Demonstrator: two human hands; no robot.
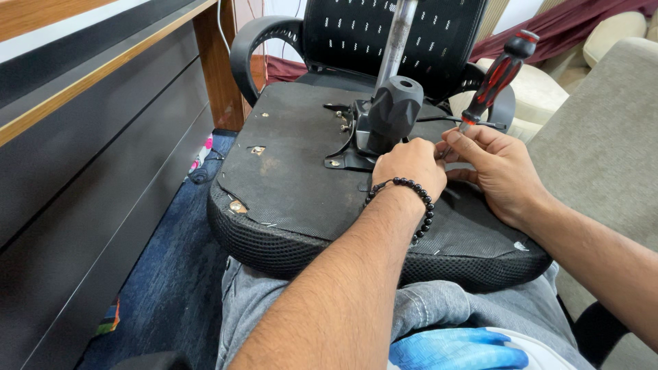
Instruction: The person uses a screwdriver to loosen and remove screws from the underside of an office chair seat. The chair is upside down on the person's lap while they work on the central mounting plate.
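Note:
An upturned black office chair seat (295,178) rests across my lap, its fabric underside facing up. A black metal mechanism (387,116) with a grey steel column (396,38) is bolted to its middle. My left hand (409,166), with a black bead bracelet on the wrist, presses on the mechanism's base plate. My right hand (497,171) grips a red-and-black screwdriver (499,72) near its shaft, the tip pointing down beside the plate and hidden by my fingers.
A dark desk front with a wooden edge (89,137) stands at the left. The chair's mesh backrest and armrests (384,34) lie behind the seat. A grey sofa (603,137) is at the right. Blue carpet (171,274) covers the floor.

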